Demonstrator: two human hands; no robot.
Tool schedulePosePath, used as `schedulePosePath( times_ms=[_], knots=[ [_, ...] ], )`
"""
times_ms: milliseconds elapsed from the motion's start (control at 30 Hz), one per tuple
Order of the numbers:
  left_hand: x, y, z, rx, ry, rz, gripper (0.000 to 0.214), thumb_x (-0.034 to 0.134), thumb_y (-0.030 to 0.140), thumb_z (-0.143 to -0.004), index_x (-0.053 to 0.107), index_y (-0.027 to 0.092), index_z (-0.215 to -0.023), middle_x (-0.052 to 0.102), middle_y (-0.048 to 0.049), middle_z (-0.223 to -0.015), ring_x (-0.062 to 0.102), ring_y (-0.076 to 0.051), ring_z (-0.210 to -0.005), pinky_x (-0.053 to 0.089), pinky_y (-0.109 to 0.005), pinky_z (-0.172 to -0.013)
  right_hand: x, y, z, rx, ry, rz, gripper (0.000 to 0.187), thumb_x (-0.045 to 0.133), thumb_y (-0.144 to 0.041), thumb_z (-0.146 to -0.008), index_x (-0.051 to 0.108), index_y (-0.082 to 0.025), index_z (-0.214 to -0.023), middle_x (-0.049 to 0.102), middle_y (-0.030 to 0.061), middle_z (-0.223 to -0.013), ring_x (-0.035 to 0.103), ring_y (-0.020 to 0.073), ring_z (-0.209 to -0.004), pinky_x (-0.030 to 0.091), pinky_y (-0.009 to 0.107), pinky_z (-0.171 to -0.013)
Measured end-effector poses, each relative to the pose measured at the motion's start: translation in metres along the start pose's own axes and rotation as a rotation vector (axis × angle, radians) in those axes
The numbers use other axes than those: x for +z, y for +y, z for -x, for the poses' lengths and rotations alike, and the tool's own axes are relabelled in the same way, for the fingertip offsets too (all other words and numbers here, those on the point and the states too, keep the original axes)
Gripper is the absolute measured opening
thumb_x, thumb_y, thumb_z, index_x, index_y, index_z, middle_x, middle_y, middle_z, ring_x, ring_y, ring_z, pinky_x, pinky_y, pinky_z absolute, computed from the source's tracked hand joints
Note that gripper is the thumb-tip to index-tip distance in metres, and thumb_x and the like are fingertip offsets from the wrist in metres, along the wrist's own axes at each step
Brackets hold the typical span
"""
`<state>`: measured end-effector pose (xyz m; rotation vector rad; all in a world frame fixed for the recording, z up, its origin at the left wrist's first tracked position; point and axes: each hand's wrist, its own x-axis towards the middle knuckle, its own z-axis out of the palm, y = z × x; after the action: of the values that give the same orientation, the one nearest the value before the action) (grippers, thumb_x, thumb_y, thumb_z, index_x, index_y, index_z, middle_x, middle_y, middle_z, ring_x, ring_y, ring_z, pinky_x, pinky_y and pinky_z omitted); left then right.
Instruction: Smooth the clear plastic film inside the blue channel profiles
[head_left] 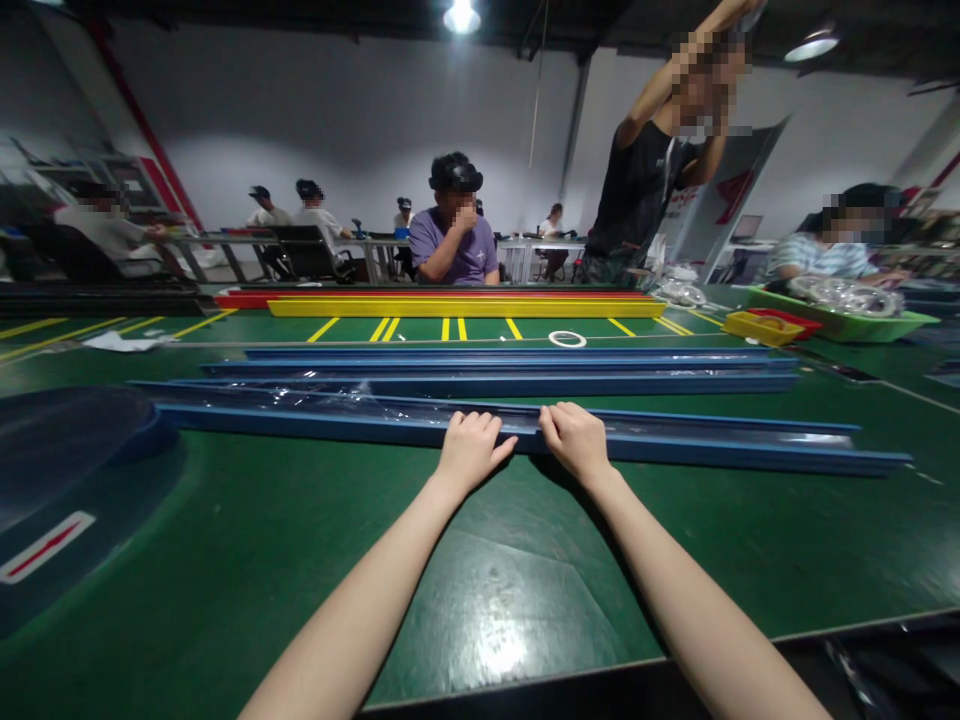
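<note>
A long blue channel-shaped strip lies across the table in front of me, with clear plastic film along its trough. My left hand curls its fingers over the strip's near wall, thumb pointing right. Just to the right, my right hand is closed on the same strip, knuckles up. The undersides of the fingers are hidden, so I cannot tell whether film is pinched too. Behind it lie more blue strips, parallel to the table's width.
Yellow strips and red strips lie farther back on the green table. A dark blue rounded object stands at left. A white ring and a green basket are beyond. Several people sit around; one person stands.
</note>
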<state>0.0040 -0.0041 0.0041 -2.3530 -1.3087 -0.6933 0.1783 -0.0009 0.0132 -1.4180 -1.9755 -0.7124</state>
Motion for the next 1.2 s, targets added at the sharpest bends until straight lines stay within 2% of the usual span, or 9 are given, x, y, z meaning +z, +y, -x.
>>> schedulePosePath(
  times_ms=[433,600,867,1200],
  knots=[
    [0.001,0.000,0.001,-0.003,-0.009,0.014,0.034,0.036,0.043,-0.083,0.057,0.017,-0.086,0.060,-0.0063,-0.079,0.051,-0.020,-0.076,0.030,-0.033,-0.068,0.007,-0.005,-0.003,0.084,-0.073,0.019,0.037,0.032,-0.028,-0.083,0.053,-0.017,-0.054,0.056,0.0026,-0.058,0.046,0.0093,-0.056,0.020,0.024,-0.051],
    [0.000,0.000,0.000,0.001,-0.016,0.008,0.034,0.036,0.043,-0.083,0.057,0.016,-0.085,0.060,-0.0062,-0.079,0.051,-0.020,-0.076,0.030,-0.033,-0.068,0.006,-0.007,-0.002,0.082,-0.024,0.060,0.037,0.033,-0.028,-0.083,0.053,-0.017,-0.053,0.055,0.0023,-0.057,0.045,0.0094,-0.056,0.019,0.024,-0.051],
    [0.000,0.000,0.000,-0.004,-0.009,0.014,0.033,0.037,0.043,-0.083,0.057,0.017,-0.085,0.060,-0.0066,-0.078,0.051,-0.020,-0.076,0.030,-0.033,-0.068,-0.003,-0.013,-0.003,0.028,0.039,0.065,0.033,0.032,-0.025,-0.083,0.051,-0.018,-0.057,0.054,0.0026,-0.059,0.044,0.0112,-0.061,0.023,0.025,-0.059],
    [0.001,0.000,0.000,0.005,0.004,0.011,0.033,0.037,0.042,-0.082,0.057,0.017,-0.082,0.059,-0.0061,-0.075,0.050,-0.019,-0.073,0.030,-0.033,-0.067,0.014,-0.017,-0.004,0.056,0.037,0.023,0.035,0.032,-0.025,-0.083,0.051,-0.018,-0.055,0.054,0.0012,-0.056,0.046,0.0091,-0.056,0.022,0.024,-0.053]
  ],
)
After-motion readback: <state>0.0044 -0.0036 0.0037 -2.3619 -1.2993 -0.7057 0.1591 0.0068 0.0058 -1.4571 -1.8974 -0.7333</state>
